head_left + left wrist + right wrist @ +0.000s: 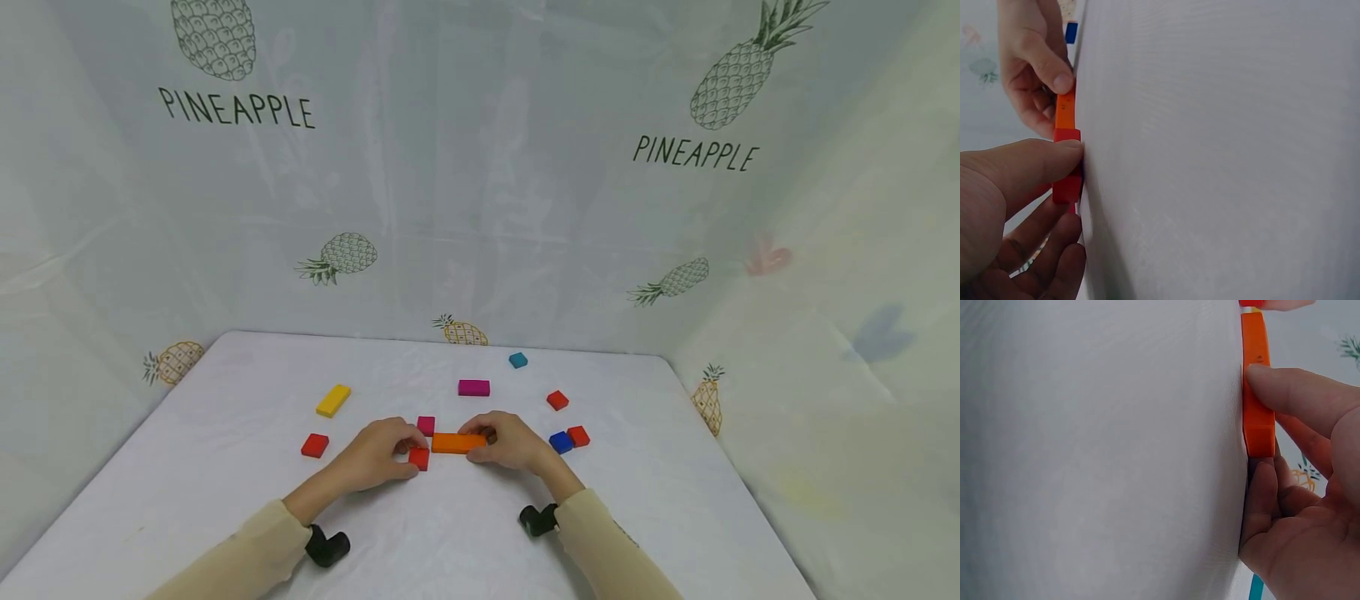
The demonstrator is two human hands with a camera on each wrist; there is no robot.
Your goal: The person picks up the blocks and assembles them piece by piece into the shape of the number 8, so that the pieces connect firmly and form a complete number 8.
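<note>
My left hand (pixel 378 454) pinches a small red block (pixel 419 458) between thumb and fingers, low over the white table. In the left wrist view the thumb lies along the near face of that red block (pixel 1067 165). My right hand (pixel 512 442) grips the right end of a long orange block (pixel 453 443), its thumb on the front face in the right wrist view, where the orange block (pixel 1259 419) stands against the cloth. A small pink block (pixel 426 426) sits just behind, close to the orange block's left end and the left fingertips.
Behind the hands lie a magenta block (pixel 474 388) and a teal block (pixel 518 360). To the left are a yellow block (pixel 333 401) and a red block (pixel 315 446). On the right, a blue block (pixel 561 442) adjoins a red one (pixel 578 436), with another red block (pixel 557 400) farther back.
</note>
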